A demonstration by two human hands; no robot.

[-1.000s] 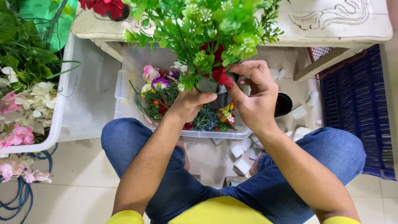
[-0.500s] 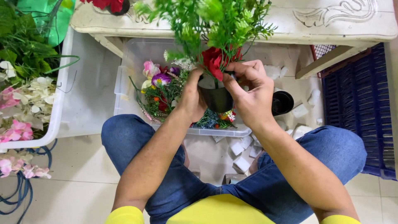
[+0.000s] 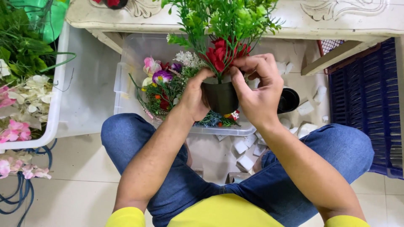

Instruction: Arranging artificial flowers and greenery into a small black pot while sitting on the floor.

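**A:** What do the two hands hold?

**B:** One small black pot (image 3: 220, 97). The left hand (image 3: 194, 98) wraps around its left side, fingers curled and pressed on the pot wall. The right hand (image 3: 259, 90) is on the right side. Its thumb lies on the pot and its fingers are bent over the rim, pinching at the stems there.

**A:** Where is the pot?

**B:** It is up in the air between the two hands, above the clear plastic box (image 3: 134, 63) and in front of the white table (image 3: 336, 17). It stands upright.

**A:** What grows out of it?

**B:** One bunch of red flowers (image 3: 219, 54) and lots of green leafy sprigs (image 3: 227, 17) above them. I cannot count the sprigs, they are too mixed up.

**A:** What is in the clear box?

**B:** A heap of fake flowers (image 3: 162, 86): pink, purple, white and little orange ones, too tangled to count.

**A:** Any more pots?

**B:** Yes, one more black pot (image 3: 289, 100), just behind the right hand.

**A:** And on the floor?

**B:** Many small white foam blocks (image 3: 244, 162) between the two knees in blue jeans (image 3: 139, 138). On the left there is one white tub (image 3: 57, 113) with pink and white blossoms (image 3: 19, 126). On the right stands one dark blue crate (image 3: 366, 101).
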